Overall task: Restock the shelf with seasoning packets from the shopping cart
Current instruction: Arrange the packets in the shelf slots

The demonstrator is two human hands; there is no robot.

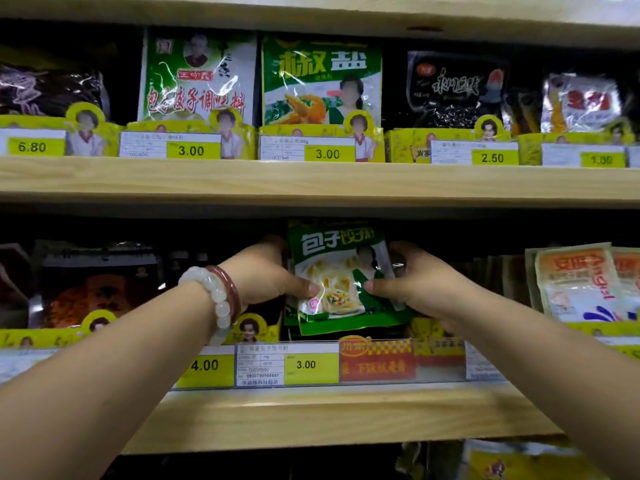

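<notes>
A green seasoning packet (341, 277) is held upright at the front of the lower shelf (332, 415), between two hands, its lower edge tucked behind the yellow display tray front (258, 329) and directly above a price label (287, 365) marked 3.00. The left hand (266, 275) grips the packet's left edge — thumb pressed on the front face, fingers curled behind and out of sight. The right hand (412, 278) grips the right edge in the same manner, thumb across the front, fingers wrapped round the side. Both forearms are extended forward and upward to the shelf. Two bracelets (216, 299) are worn on the left wrist, one of pale beads and one red.

To the left of the packet, on the same shelf, a dark packet (100, 282) with an orange picture is seen standing; a label reading 4.00 is partly covered by the left forearm. To the right, pale packets with orange headers (581, 282) are stacked upright, well apart from the held packet.

On the upper shelf (318, 180), a row of packets stands behind yellow tray fronts — among them a green-and-white packet (197, 76) and a green packet (322, 84), each over a 3.00 label, and a black packet (450, 88) over a 2.50 label. The shopping cart is not in view.
</notes>
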